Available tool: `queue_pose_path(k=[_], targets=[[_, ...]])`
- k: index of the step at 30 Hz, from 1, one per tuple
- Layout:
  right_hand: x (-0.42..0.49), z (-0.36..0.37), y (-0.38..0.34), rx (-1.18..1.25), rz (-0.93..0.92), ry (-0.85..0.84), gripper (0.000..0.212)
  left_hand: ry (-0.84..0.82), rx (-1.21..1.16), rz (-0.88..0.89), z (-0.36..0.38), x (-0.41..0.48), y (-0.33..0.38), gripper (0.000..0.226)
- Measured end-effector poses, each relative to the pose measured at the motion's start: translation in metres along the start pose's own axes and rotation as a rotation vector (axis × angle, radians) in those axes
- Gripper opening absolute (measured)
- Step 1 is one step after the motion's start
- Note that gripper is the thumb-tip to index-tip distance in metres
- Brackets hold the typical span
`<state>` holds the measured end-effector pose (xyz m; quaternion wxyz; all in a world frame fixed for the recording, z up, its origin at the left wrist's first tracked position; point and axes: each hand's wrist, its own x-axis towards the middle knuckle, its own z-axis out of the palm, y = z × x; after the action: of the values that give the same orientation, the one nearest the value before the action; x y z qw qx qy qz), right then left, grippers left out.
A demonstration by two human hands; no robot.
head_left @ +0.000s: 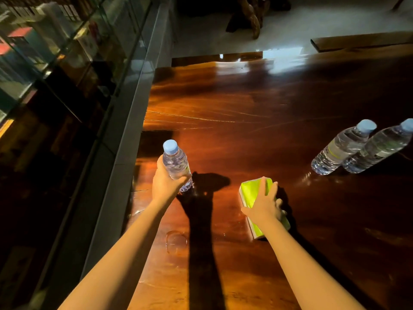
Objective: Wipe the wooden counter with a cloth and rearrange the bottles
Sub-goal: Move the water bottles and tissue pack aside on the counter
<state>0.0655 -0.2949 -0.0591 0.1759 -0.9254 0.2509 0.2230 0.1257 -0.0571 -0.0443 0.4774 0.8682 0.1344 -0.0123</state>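
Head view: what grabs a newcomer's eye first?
The yellow-green cloth pressed flat under the right hand on the wooden counter. Then the water bottle in the left hand near the counter's left edge, and two more bottles standing together far right.

Pretty dim room overall, warm orange cast on the wooden counter [245, 113]. Light seems to come from behind and above the person, since both arms throw long hard shadows forward, and the one past the left hand [165, 182] pools dark just beyond the gripped bottle [176, 164]. Bright white glare streaks the counter's far edge. The left side, well away from the right hand [264, 203], sinks into near black with murky reflections. Wide-angle bend tilts the far bottles [362, 146] at the frame edge. Focus looks soft everywhere.
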Motion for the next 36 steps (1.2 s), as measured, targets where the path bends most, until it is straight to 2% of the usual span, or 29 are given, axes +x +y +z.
queue_pose_path(k=[6, 12, 18, 28, 36], targets=[[0.001, -0.001, -0.002, 0.026, 0.011, 0.113, 0.1, 0.027, -0.21, 0.021, 0.011, 0.004, -0.007, 0.075], [0.003, -0.023, -0.004, 0.039, -0.102, 0.199, 0.099, -0.009, -0.213, 0.07, 0.021, -0.007, 0.004, 0.071], [0.006, -0.06, 0.014, 0.06, -0.205, 0.223, 0.099, -0.05, -0.207, 0.161, 0.055, -0.032, 0.047, 0.074], [0.026, -0.119, 0.109, 0.144, -0.102, 0.263, 0.1, -0.227, -0.161, 0.27, 0.164, -0.078, 0.12, 0.074], [0.055, -0.148, 0.204, 0.171, -0.008, 0.285, 0.097, -0.344, -0.142, 0.272, 0.261, -0.113, 0.161, 0.078]])
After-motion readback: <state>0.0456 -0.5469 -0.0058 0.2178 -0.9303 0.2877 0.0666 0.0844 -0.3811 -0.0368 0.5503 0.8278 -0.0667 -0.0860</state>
